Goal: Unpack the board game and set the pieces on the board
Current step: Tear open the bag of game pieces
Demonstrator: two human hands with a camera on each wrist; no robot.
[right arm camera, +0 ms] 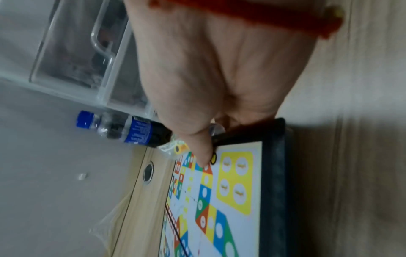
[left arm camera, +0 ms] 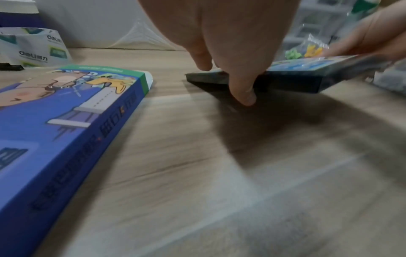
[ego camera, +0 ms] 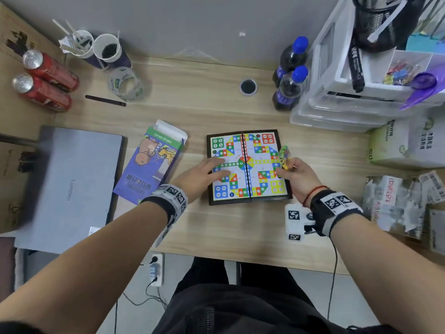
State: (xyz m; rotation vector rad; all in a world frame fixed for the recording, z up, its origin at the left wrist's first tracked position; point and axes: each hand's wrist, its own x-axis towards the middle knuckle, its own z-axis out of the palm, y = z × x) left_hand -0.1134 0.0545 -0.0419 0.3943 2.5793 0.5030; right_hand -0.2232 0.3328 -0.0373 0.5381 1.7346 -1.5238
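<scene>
The unfolded game board [ego camera: 248,145], colourful with a black rim, lies flat in the middle of the wooden desk. My left hand [ego camera: 204,172] rests on its left half with the fingers laid out straight; in the left wrist view the thumb [left arm camera: 243,93] hangs by the board's near edge [left arm camera: 292,80]. My right hand [ego camera: 292,173] is at the board's right edge and pinches a small clear bag of coloured pieces [ego camera: 284,156], while its thumb [right arm camera: 204,156] touches the board [right arm camera: 237,182]. The purple game box [ego camera: 149,162] lies left of the board, its far flap open.
A closed laptop [ego camera: 69,186] fills the left side. Red cans [ego camera: 43,80], paper cups [ego camera: 106,49] and a black pen [ego camera: 105,100] stand at the back left. Two dark bottles [ego camera: 289,85], clear drawers [ego camera: 361,92], a tissue pack [ego camera: 404,141] and plastic bags [ego camera: 397,206] crowd the right.
</scene>
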